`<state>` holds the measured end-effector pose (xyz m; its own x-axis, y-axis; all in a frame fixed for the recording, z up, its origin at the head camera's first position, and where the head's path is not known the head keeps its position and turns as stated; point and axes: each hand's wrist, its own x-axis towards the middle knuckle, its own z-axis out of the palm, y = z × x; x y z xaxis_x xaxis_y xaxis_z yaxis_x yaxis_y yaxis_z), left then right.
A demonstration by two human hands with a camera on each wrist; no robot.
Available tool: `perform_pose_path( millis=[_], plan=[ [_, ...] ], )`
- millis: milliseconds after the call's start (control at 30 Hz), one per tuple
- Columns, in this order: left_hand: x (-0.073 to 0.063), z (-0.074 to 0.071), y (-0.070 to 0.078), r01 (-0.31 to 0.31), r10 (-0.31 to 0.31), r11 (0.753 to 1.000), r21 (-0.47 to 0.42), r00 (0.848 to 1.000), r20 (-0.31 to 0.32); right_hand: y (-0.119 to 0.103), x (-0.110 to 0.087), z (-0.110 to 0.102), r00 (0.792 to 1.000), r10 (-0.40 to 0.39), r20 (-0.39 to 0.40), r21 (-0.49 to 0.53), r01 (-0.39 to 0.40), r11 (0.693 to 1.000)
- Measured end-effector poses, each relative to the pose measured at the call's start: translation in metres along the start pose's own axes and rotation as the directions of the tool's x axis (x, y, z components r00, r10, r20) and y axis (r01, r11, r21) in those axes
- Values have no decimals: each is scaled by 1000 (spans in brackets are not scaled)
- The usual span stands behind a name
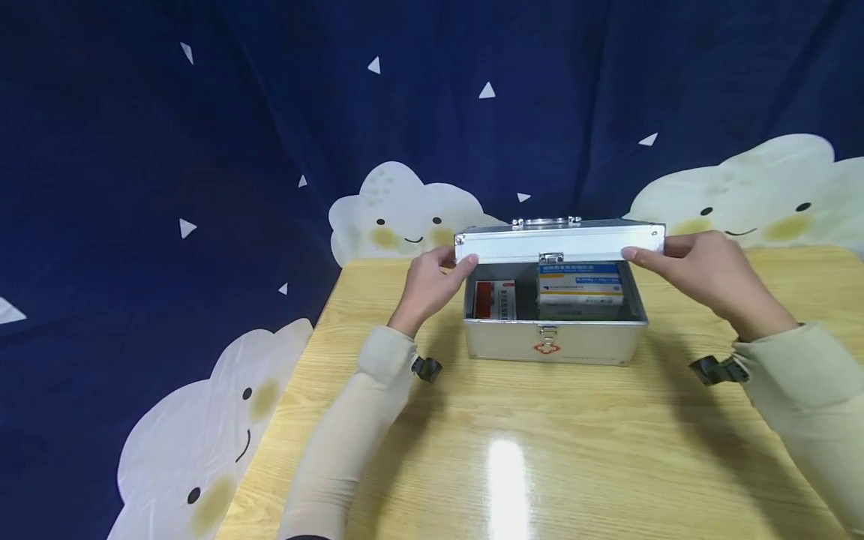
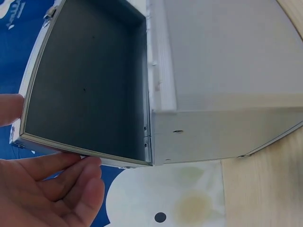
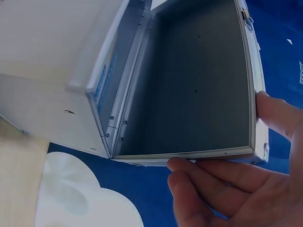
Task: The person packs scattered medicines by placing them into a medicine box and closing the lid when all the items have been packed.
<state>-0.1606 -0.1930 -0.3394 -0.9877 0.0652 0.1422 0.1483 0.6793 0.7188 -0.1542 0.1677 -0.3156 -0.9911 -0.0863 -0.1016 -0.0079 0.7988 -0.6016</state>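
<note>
A silver metal first-aid box (image 1: 499, 341) with a red cross below its latch stands on the table, its hinged lid (image 1: 560, 246) partly raised. My left hand (image 1: 432, 285) grips the lid's left corner, thumb on the front face and fingers along the side. At the opposite corner my right hand (image 1: 709, 274) holds the lid the same way. In both wrist views the lid's dark lining (image 2: 90, 85) shows, with curled fingers (image 3: 213, 182) at its side edge. Inside the box lie a red-and-white medicine carton (image 1: 496, 300) and a blue, white and yellow carton (image 1: 580, 283).
The box rests on a light wooden table (image 1: 580, 450) with a bright glare patch in front. Behind the table hangs a dark blue curtain (image 1: 432, 112) printed with clouds and white triangles. A carrying handle (image 1: 545, 221) shows along the lid's upper edge.
</note>
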Motion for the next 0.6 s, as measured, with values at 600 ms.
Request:
perform_pose_path(
  millis=[600],
  plan=[
    [-28, 20, -15, -100, 98, 995, -15, 992, -77, 11, -20, 31, 995, -80, -66, -87, 74, 993]
  ],
)
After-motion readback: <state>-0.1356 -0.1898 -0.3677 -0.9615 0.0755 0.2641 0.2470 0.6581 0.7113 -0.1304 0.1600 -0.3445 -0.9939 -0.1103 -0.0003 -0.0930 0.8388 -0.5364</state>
